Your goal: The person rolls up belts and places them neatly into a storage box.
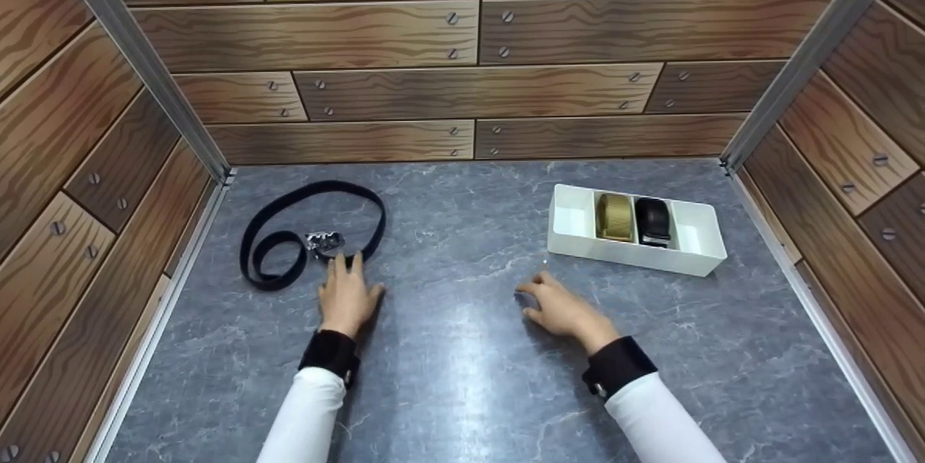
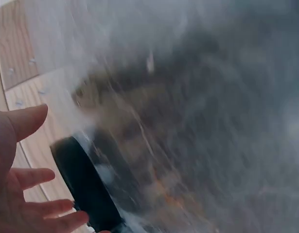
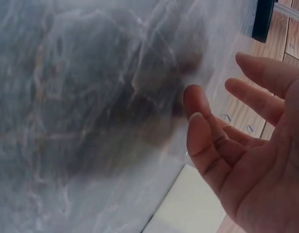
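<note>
A black belt (image 1: pixel 318 187) lies loosely coiled on its edge at the left of the grey marbled surface, with a silvery buckle (image 1: pixel 325 240) inside its curve. My left hand (image 1: pixel 347 300) is at the belt's near side, fingers spread and reaching forward to the strap by the buckle. In the left wrist view its fingertips are close to the dark strap (image 2: pixel 86 179); whether they touch it is unclear. My right hand (image 1: pixel 560 308) hovers low over the surface, loosely curled and holding nothing, in front of a white divided tray (image 1: pixel 629 252).
Inside the tray sit a rolled gold-coloured strap (image 1: pixel 614 216) and a rolled black belt (image 1: pixel 653 219) in middle compartments. Wood-patterned walls (image 1: pixel 383 91) enclose the surface at the back and both sides, with metal posts (image 1: pixel 137 58) at the corners.
</note>
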Demonstrator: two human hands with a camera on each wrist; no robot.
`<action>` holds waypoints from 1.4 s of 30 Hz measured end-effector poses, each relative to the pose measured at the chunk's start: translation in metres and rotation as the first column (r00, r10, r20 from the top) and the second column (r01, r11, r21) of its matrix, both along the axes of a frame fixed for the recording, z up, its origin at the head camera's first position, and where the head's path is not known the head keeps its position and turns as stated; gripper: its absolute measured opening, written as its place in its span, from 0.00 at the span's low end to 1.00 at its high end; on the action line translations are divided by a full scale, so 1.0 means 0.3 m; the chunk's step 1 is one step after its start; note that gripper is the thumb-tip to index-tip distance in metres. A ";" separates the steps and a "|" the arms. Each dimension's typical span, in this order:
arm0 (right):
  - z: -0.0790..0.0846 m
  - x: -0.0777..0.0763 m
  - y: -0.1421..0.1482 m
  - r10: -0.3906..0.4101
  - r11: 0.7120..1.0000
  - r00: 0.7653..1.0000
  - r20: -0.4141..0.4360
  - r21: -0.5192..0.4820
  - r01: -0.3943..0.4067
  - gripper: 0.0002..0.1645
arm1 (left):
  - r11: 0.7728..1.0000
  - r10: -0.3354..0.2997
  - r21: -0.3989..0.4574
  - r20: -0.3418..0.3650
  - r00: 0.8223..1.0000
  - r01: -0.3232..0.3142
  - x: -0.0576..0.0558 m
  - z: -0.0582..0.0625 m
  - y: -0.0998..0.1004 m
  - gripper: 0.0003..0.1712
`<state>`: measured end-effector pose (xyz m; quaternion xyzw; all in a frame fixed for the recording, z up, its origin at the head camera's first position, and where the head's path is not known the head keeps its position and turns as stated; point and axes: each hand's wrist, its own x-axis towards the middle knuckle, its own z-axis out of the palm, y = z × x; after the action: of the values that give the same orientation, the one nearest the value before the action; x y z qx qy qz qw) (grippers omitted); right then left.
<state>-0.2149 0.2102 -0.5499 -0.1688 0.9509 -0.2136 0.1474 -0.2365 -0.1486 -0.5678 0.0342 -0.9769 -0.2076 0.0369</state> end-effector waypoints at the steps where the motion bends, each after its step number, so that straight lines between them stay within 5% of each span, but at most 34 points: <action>1: -0.002 0.002 -0.003 0.000 1.000 1.000 0.007 0.007 0.000 0.27 | 1.000 -0.003 -0.005 0.012 1.000 0.003 -0.003 -0.002 -0.007 0.45; 11: -0.003 0.011 -0.027 0.000 1.000 1.000 0.026 0.015 0.000 0.27 | 0.999 -0.049 -0.010 -0.001 0.999 0.049 -0.006 -0.004 -0.006 0.45; 23: 0.003 0.015 -0.078 0.042 0.997 0.999 -0.001 0.059 -0.042 0.27 | 0.970 -0.243 -0.023 -0.030 0.970 0.242 0.073 0.006 0.158 0.44; 29: 0.004 0.015 -0.099 0.056 0.997 0.997 -0.044 0.049 -0.054 0.31 | 0.930 -0.360 -0.104 -0.053 0.932 0.353 0.123 -0.001 0.251 0.45; 33: -0.011 0.013 -0.111 0.092 0.996 0.983 -0.161 0.034 -0.087 0.37 | 0.897 -0.434 -0.120 -0.054 0.899 0.426 0.154 -0.002 0.309 0.45; 38: -0.026 0.009 -0.122 0.159 0.987 0.942 -0.295 0.027 -0.158 0.39 | 0.846 -0.526 -0.147 -0.068 0.848 0.513 0.185 -0.005 0.362 0.42; 42: -0.029 0.005 -0.122 0.219 0.975 0.922 -0.319 0.041 -0.218 0.32 | 0.792 -0.604 -0.178 -0.089 0.792 0.584 0.198 -0.004 0.380 0.38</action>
<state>-0.2135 0.1734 -0.5587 -0.3059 0.9378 -0.1633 0.0138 -0.1771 -0.0346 -0.5691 -0.2925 -0.9449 -0.1412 0.0411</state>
